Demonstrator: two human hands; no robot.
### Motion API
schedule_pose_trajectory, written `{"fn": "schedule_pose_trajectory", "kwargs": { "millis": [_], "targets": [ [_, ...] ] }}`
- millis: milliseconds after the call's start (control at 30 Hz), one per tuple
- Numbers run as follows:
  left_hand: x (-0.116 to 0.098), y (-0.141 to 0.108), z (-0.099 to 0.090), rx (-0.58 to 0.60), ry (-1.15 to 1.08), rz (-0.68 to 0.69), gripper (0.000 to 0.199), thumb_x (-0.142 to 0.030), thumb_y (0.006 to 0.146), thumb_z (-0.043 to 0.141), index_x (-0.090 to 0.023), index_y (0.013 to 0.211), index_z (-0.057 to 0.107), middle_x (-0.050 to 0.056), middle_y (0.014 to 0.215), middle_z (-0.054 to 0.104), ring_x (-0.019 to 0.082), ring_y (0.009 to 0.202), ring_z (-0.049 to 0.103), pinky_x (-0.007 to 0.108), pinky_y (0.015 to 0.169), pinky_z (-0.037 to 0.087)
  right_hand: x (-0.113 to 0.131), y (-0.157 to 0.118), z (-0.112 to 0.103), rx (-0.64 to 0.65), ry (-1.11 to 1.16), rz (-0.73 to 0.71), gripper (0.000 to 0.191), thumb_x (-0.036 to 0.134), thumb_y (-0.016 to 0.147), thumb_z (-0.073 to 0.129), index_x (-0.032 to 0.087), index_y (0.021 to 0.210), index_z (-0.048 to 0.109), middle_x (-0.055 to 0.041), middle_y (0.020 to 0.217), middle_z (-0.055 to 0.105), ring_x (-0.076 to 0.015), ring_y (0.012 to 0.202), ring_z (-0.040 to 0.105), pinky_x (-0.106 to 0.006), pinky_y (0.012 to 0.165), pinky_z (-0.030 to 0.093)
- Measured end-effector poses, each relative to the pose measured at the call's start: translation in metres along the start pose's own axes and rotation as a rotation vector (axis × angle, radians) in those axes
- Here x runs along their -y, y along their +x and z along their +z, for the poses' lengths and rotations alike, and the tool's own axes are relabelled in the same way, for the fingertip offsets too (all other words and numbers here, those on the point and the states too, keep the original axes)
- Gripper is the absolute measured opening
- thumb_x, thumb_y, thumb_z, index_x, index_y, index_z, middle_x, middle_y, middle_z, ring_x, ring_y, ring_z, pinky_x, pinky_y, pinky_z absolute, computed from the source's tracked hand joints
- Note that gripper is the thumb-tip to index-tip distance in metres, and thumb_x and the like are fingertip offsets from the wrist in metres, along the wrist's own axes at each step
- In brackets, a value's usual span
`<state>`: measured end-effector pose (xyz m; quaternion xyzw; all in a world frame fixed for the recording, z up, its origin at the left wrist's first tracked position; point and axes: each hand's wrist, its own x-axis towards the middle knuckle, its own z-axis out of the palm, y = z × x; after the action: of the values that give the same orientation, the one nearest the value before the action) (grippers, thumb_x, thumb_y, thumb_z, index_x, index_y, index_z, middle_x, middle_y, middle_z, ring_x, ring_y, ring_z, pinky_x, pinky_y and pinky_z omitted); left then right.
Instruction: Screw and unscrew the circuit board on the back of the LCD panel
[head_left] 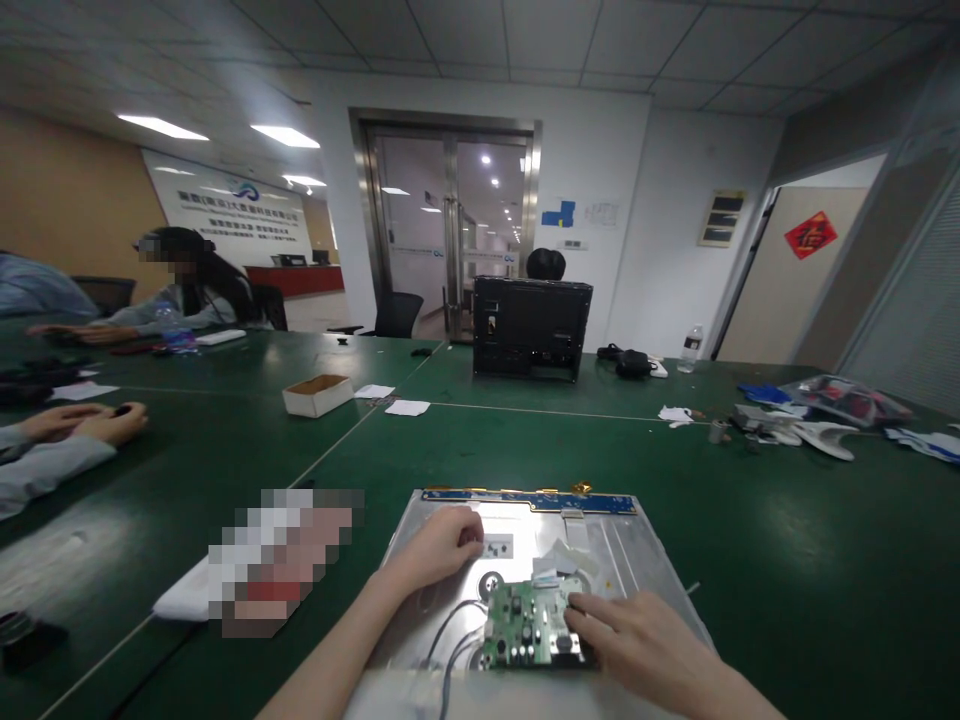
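A flat silver metal panel [630, 560] lies in front of me on the table, with a narrow blue circuit strip [517, 498] along its far edge. Over its near part is a green circuit board [517, 620], with grey wires [454, 640] running from its left side. My right hand [637, 635] has its fingers over the board's right edge, gripping it there; the thumb is hidden. My left hand [446, 540] rests above the panel's left half, fingers curled in; whatever they may hold cannot be seen. Whitish film or tape [562, 560] lies behind the board.
A masked pinkish-white item [289, 560] lies left of the panel. Farther off are an open cardboard box [319, 397], a black monitor-like unit [531, 330], cables [626, 360] and a bottle [691, 349]. Bags and scraps [847, 400] lie right. Another person's hands [109, 425] are left.
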<state>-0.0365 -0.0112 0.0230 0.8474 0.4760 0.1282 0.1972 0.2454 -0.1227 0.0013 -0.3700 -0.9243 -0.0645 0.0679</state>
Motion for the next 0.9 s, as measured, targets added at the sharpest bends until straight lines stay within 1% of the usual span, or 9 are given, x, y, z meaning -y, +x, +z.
{"fn": "schedule_pose_trajectory", "kwargs": {
  "millis": [100, 200, 267, 433, 567, 667, 767, 833, 900],
  "targets": [
    [0.002, 0.001, 0.0, -0.008, 0.009, 0.009, 0.012, -0.023, 0.076, 0.055, -0.016, 0.077, 0.065, 0.004, 0.077, 0.063, 0.018, 0.07, 0.055, 0.026, 0.065, 0.038, -0.003, 0.006, 0.001, 0.001, 0.185, 0.189, 0.035, 0.013, 0.08, 0.054, 0.025, 0.112, 0.061, -0.0047, 0.111, 0.069, -0.0189, 0.083, 0.066, -0.026, 0.064, 0.043],
    [0.005, 0.002, 0.002, 0.001, 0.009, 0.015, 0.011, -0.024, 0.076, 0.056, -0.017, 0.076, 0.065, 0.003, 0.076, 0.063, 0.018, 0.069, 0.055, 0.026, 0.065, 0.038, -0.005, 0.018, 0.0, -0.021, 0.308, 0.355, 0.02, 0.017, 0.085, 0.049, 0.022, 0.092, 0.066, -0.0034, 0.088, 0.072, -0.0189, 0.078, 0.065, -0.026, 0.065, 0.04],
    [0.007, 0.003, 0.003, 0.002, 0.012, 0.006, 0.01, -0.024, 0.075, 0.057, -0.017, 0.076, 0.064, 0.002, 0.074, 0.062, 0.017, 0.069, 0.055, 0.025, 0.064, 0.038, -0.007, 0.027, -0.003, -0.067, 0.361, 0.444, 0.022, 0.021, 0.088, 0.045, 0.021, 0.084, 0.066, -0.0034, 0.079, 0.071, -0.0182, 0.072, 0.064, -0.027, 0.064, 0.038],
    [0.017, 0.007, 0.01, -0.026, 0.019, 0.035, 0.009, -0.023, 0.075, 0.056, -0.018, 0.074, 0.064, 0.002, 0.073, 0.062, 0.017, 0.069, 0.054, 0.025, 0.062, 0.037, -0.006, 0.038, -0.008, -0.135, 0.449, 0.537, 0.024, 0.022, 0.088, 0.046, 0.02, 0.073, 0.065, -0.002, 0.067, 0.068, -0.0167, 0.062, 0.06, -0.026, 0.06, 0.035],
    [0.017, 0.008, 0.011, -0.019, 0.024, 0.043, 0.008, -0.021, 0.074, 0.056, -0.018, 0.074, 0.064, 0.002, 0.073, 0.062, 0.017, 0.069, 0.054, 0.025, 0.062, 0.037, -0.005, 0.033, -0.008, -0.157, 0.434, 0.475, 0.024, 0.021, 0.089, 0.045, 0.02, 0.076, 0.065, -0.003, 0.069, 0.068, -0.0173, 0.064, 0.061, -0.026, 0.061, 0.037],
    [0.01, 0.005, 0.006, -0.005, 0.01, 0.027, 0.011, -0.022, 0.075, 0.055, -0.017, 0.076, 0.065, 0.003, 0.075, 0.063, 0.018, 0.07, 0.055, 0.025, 0.063, 0.037, -0.005, 0.022, -0.005, -0.142, 0.327, 0.36, 0.027, 0.014, 0.088, 0.042, 0.021, 0.094, 0.067, -0.0061, 0.087, 0.073, -0.0186, 0.074, 0.065, -0.026, 0.062, 0.041],
    [0.003, 0.002, 0.003, -0.012, 0.006, 0.022, 0.012, -0.022, 0.076, 0.055, -0.016, 0.076, 0.065, 0.004, 0.076, 0.064, 0.018, 0.07, 0.055, 0.026, 0.063, 0.036, -0.003, 0.009, 0.001, -0.082, 0.118, 0.193, 0.044, 0.006, 0.082, 0.04, 0.02, 0.117, 0.062, -0.0106, 0.116, 0.067, -0.0215, 0.084, 0.067, -0.03, 0.065, 0.047],
    [0.002, 0.001, 0.002, -0.011, 0.007, 0.02, 0.012, -0.022, 0.076, 0.055, -0.016, 0.076, 0.065, 0.004, 0.076, 0.063, 0.018, 0.069, 0.055, 0.026, 0.063, 0.036, 0.0, 0.002, 0.005, -0.02, -0.012, 0.119, 0.051, 0.002, 0.078, 0.04, 0.017, 0.124, 0.058, -0.0129, 0.124, 0.063, -0.0236, 0.084, 0.068, -0.032, 0.064, 0.049],
    [0.001, 0.002, 0.002, -0.005, 0.01, 0.02, 0.012, -0.022, 0.076, 0.055, -0.016, 0.077, 0.065, 0.004, 0.075, 0.063, 0.018, 0.069, 0.055, 0.026, 0.063, 0.036, 0.006, -0.002, 0.008, 0.05, -0.093, 0.098, 0.055, 0.001, 0.076, 0.042, 0.015, 0.128, 0.056, -0.0148, 0.125, 0.061, -0.024, 0.078, 0.069, -0.031, 0.059, 0.05]
  ]
}}
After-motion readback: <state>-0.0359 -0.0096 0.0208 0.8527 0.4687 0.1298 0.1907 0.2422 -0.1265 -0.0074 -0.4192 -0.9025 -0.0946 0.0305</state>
